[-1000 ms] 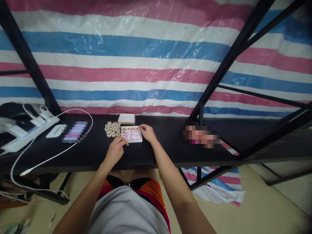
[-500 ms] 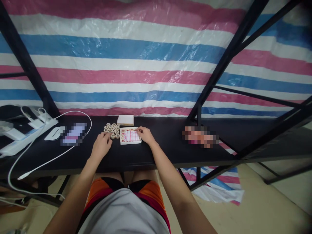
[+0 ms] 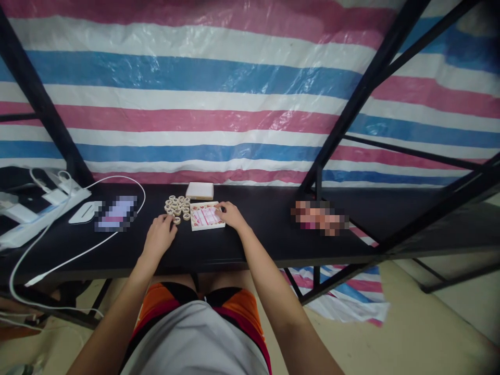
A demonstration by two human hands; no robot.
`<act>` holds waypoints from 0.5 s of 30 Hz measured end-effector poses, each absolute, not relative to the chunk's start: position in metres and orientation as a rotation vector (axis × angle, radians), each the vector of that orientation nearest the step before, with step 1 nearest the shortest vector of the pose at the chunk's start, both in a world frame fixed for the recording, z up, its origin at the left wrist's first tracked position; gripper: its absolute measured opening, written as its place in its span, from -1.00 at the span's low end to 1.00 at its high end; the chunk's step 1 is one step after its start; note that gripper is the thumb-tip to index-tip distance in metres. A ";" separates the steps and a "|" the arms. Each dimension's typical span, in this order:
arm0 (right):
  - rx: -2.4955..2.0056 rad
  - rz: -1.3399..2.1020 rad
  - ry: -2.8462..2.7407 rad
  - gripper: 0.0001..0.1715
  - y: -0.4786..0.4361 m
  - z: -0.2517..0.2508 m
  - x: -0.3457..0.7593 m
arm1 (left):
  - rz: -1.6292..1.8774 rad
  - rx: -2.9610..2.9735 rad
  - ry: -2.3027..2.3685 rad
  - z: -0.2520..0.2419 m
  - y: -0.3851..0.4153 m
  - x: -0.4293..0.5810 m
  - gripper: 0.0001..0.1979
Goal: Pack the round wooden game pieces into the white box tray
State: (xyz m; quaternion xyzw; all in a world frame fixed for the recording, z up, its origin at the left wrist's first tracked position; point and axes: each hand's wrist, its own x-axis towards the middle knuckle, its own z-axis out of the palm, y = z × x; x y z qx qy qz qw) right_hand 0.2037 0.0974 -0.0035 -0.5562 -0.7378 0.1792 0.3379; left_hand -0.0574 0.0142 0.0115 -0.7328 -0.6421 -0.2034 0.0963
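Observation:
A small open white box (image 3: 207, 216) with a pink and white lining lies on the black table (image 3: 253, 239). Just left of it sits a cluster of round wooden game pieces (image 3: 177, 204). My left hand (image 3: 159, 234) rests at the near edge of that cluster, fingers curled over one or two pieces. My right hand (image 3: 231, 215) touches the box's right edge with its fingers bent. The box's lid (image 3: 200, 190) lies flat behind the box.
A white mouse (image 3: 83, 212) and a blurred phone (image 3: 115, 212) lie to the left, with a power strip (image 3: 35, 216), chargers and white cables (image 3: 74, 255). A blurred object (image 3: 319, 217) sits at the right. Black frame bars (image 3: 351, 114) cross before a striped tarp.
My left hand moved from the box's front left corner leftwards to the wooden pieces. My right hand stayed at the box's right edge. The view shifted slightly.

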 end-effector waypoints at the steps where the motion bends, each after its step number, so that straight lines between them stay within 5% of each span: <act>1: -1.460 0.460 -1.919 -0.75 0.098 -0.004 0.203 | -0.611 -2.170 -1.899 0.012 0.014 -0.057 -0.71; 15: -1.309 0.423 -1.872 -0.76 0.102 -0.009 0.204 | -0.641 -2.189 -1.716 0.007 0.017 -0.060 -0.71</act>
